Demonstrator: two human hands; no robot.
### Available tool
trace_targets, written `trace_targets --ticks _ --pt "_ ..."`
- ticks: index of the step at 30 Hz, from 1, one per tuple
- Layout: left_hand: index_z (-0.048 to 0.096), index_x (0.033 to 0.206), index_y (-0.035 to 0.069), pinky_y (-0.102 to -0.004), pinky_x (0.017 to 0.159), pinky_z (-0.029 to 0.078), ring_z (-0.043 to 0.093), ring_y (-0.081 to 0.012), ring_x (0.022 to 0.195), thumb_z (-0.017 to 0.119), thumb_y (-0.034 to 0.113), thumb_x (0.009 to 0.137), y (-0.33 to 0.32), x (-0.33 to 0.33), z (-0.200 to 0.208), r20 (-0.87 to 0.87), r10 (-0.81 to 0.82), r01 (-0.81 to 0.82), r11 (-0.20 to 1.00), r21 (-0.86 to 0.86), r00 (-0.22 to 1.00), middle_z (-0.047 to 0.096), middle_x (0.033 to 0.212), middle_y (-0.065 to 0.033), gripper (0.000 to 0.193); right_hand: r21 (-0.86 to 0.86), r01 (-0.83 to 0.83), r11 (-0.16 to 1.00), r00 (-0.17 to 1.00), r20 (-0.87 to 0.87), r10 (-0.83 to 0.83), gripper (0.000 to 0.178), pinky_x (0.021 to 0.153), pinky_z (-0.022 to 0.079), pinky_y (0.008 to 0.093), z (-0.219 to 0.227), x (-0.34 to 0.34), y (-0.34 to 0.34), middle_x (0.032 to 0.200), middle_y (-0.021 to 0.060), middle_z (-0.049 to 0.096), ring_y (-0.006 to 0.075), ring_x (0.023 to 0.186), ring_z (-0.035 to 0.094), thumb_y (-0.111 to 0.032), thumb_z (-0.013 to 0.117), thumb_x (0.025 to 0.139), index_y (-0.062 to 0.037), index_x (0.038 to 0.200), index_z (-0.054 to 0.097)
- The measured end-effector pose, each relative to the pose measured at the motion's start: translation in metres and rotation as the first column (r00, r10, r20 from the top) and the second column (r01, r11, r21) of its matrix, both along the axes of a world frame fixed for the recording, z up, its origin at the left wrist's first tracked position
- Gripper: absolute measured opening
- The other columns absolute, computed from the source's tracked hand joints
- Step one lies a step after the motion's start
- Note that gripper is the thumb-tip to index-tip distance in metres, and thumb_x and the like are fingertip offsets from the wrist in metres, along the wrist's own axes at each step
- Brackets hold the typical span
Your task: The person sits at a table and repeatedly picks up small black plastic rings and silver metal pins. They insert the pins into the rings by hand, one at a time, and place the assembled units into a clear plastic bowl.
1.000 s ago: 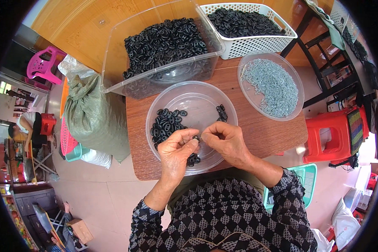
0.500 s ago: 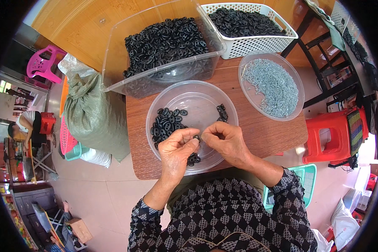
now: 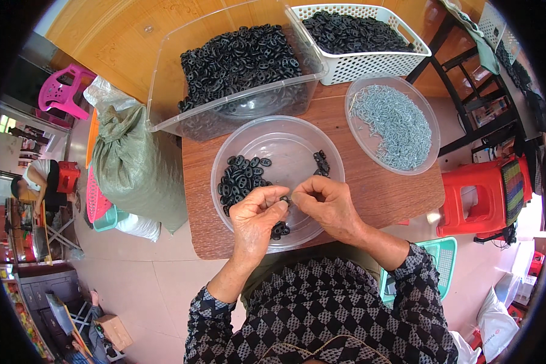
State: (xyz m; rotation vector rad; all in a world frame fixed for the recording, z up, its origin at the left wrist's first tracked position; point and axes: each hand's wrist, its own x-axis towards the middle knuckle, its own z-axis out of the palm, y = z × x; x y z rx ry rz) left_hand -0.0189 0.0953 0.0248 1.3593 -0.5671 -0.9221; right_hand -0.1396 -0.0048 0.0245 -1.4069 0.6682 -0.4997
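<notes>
Two bare hands are noted above a round tub, which stands near the front edge of the table. Left hand: thumb and forefinger closed on one small black part over the tub. Right hand: fingertips drawn narrow just beside it; whether they grip anything cannot be told. Loose black pieces lie along the tub's left side, with a smaller group at its right. A dish of metal pins occupies the table's far right corner.

Risks, as judged: the part is small, so a slipping fingertip could drop it among the loose pieces. A wrist catching the tub's rim could mix its groups. An arm knocking the dish, placed near the right edge, could spill the pins.
</notes>
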Motion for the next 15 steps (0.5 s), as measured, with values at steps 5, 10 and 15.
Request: trace_targets --ticks 5,10,15 --pt "0.063 0.095 -0.004 -0.0225 0.059 0.052 0.057 -0.0088 0.064 0.059 -0.009 0.078 0.0004 -0.0003 -0.0009 -0.007 -0.001 0.001 1.000 -0.005 1.000 0.062 0.079 -0.0056 0.019 -0.016 -0.004 1.000 1.000 -0.005 0.004 0.013 0.056 0.043 0.0224 -0.0032 -0.0005 -0.0004 0.071 0.0028 0.059 0.0054 0.065 0.050 -0.009 0.061 0.083 0.0036 0.079 0.061" --pt "0.064 0.095 -0.004 -0.0226 0.059 0.052 0.057 -0.0089 0.063 0.059 -0.009 0.078 0.0005 0.0006 -0.0009 -0.005 0.000 0.000 1.000 0.007 1.000 0.062 0.078 -0.0053 0.018 -0.035 -0.004 0.999 1.000 -0.009 0.004 0.014 0.055 0.043 0.0227 -0.0045 -0.0006 -0.0004 0.071 0.0028 0.059 0.0054 0.064 0.050 -0.009 0.061 0.083 0.0038 0.079 0.060" --pt "0.063 0.097 -0.004 -0.0188 0.058 0.047 0.055 -0.0058 0.063 0.057 -0.009 0.080 0.0010 0.0010 -0.0006 -0.007 -0.013 0.013 1.000 -0.004 1.000 0.061 0.074 -0.0023 0.019 -0.054 -0.009 0.998 1.000 -0.012 0.008 0.013 0.054 0.042 0.0227 -0.0038 -0.0009 -0.0006 0.071 0.0026 0.059 0.0051 0.064 0.049 -0.009 0.061 0.083 0.0037 0.079 0.060"
